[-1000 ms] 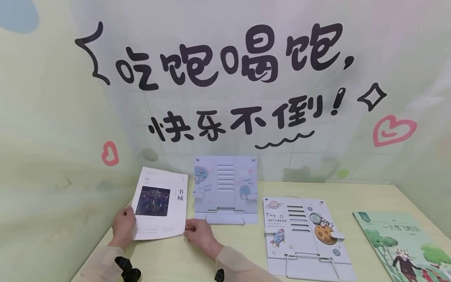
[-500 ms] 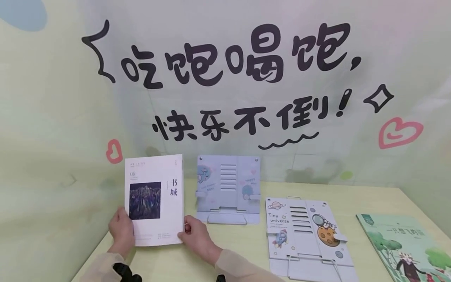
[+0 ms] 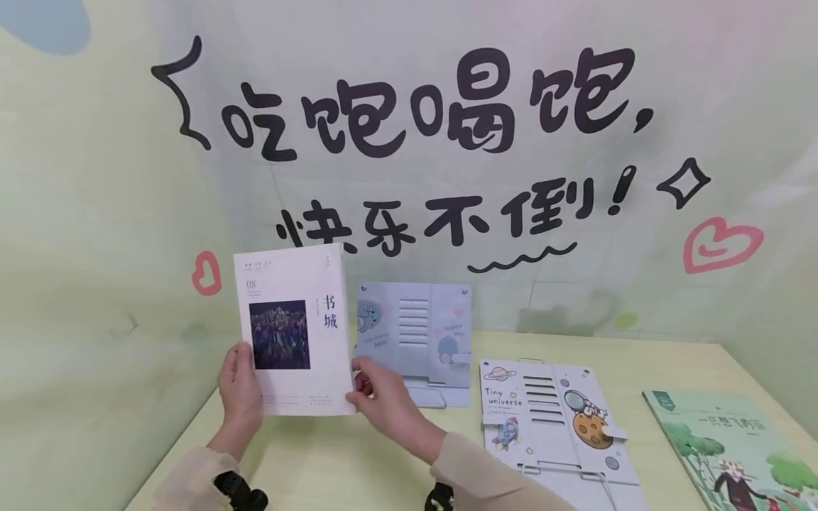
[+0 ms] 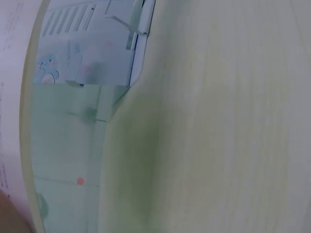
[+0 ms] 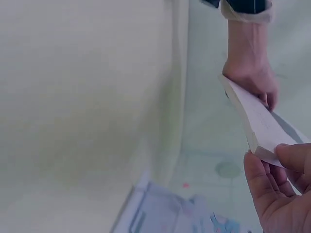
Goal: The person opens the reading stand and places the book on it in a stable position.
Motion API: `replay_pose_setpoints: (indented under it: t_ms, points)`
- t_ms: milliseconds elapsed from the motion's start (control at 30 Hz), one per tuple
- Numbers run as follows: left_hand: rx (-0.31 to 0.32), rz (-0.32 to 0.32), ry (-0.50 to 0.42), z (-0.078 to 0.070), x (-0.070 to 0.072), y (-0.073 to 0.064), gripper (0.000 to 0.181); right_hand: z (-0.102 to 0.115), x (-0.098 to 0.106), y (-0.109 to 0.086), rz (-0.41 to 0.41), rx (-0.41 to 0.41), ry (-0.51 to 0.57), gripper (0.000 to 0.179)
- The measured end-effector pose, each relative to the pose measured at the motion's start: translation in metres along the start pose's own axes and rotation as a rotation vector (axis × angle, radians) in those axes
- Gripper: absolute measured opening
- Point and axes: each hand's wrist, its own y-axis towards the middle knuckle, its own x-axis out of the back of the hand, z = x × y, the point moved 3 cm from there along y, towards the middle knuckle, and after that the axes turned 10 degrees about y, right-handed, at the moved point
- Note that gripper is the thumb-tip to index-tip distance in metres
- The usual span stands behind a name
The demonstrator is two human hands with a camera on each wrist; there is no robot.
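Both hands hold a white paperback book (image 3: 287,387) upright above the left part of the table, its cover facing me with a dark square picture. My left hand (image 3: 241,387) grips the book's left edge low down; its fingers behind the cover are hidden. With thumb and fingers my right hand (image 3: 383,397) pinches the lower right corner, as the right wrist view also shows at the book's corner (image 5: 262,124). Just behind the right hand stands a pale blue book stand (image 3: 415,333), partly covered by book and hand. The left wrist view catches only the book's edge (image 4: 25,111) and a bit of hand.
A white "Tiny universe" book stand (image 3: 543,411) stands right of the right forearm. Farther right a green picture book (image 3: 722,433) lies on the pale wooden table (image 3: 664,355). A printed wall sheet (image 3: 575,284) hangs behind, and another closes off the left side.
The book has been lifted off the table and tilted up to face me, then raised higher and shifted slightly right. Both hands have moved up with it. The stands and green book stay put.
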Motion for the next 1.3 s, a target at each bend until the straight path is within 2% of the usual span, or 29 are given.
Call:
replay_pose_setpoints:
  t_ms: [67,133,300,367,433,667,800,1000,1167,1300]
  points:
    - [-0.071,0.039,-0.013,-0.010,-0.008,-0.003,0.016,0.002,0.014,0.001,-0.023,0.017,-0.027,0.029]
    - [-0.127,0.105,-0.007,-0.018,-0.015,-0.005,0.016,0.003,0.027,0.003,-0.044,0.037,-0.044,0.030]
    - [-0.263,0.308,0.043,-0.036,-0.031,-0.009,0.029,-0.002,0.061,0.005,-0.100,0.043,-0.055,0.033]
    - [-0.317,0.364,0.069,-0.041,-0.038,-0.010,0.033,-0.006,0.074,0.006,-0.137,0.024,-0.069,0.034]
    - [-0.359,0.390,0.099,-0.045,-0.047,-0.010,0.034,-0.009,0.086,0.006,-0.180,0.015,-0.097,0.034]
    - [-0.386,0.392,0.127,-0.053,-0.077,-0.012,0.031,-0.019,0.121,0.006,-0.311,0.009,-0.184,0.027]
    - [-0.433,0.390,0.142,-0.057,-0.094,-0.013,0.031,-0.027,0.135,0.006,-0.369,0.002,-0.222,0.023]
    - [-0.479,0.393,0.120,-0.061,-0.113,-0.015,0.032,-0.038,0.147,0.003,-0.405,-0.003,-0.254,0.021]
    - [-0.521,0.398,0.083,-0.058,-0.124,-0.015,0.030,-0.043,0.152,0.000,-0.419,-0.041,-0.298,0.018]
    - [-0.531,0.387,0.071,-0.057,-0.129,-0.014,0.028,-0.047,0.155,0.001,-0.433,-0.058,-0.345,0.017]
